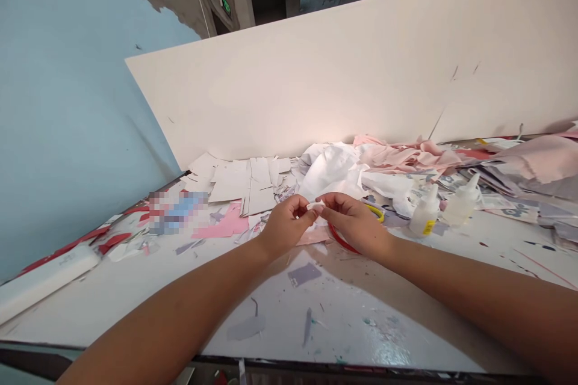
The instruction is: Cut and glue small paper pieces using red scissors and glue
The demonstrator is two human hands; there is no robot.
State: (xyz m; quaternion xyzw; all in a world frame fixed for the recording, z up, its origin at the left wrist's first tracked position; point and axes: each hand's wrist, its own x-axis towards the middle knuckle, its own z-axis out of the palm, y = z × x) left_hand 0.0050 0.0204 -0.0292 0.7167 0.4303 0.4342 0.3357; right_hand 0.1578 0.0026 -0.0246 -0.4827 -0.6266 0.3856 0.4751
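Note:
Both my hands meet above the middle of the worktable, pinching one small white piece (315,207) that looks like fabric or paper. My left hand (286,225) grips it from the left between thumb and fingers. From the other side, my right hand (354,222) holds its right end with thumb and forefinger. A red and yellow ring-shaped handle (344,239) shows partly behind my right hand; the rest is hidden. Just beyond my hands lies a crumpled white cloth (333,169).
Two glue bottles (424,212) stand to the right. Pink fabric (406,155) is heaped behind them. Grey-white cardboard pieces (262,183) and a pink scrap (223,221) lie left of centre. A white board (343,72) rises along the table's back; a long white box (49,277) sits far left.

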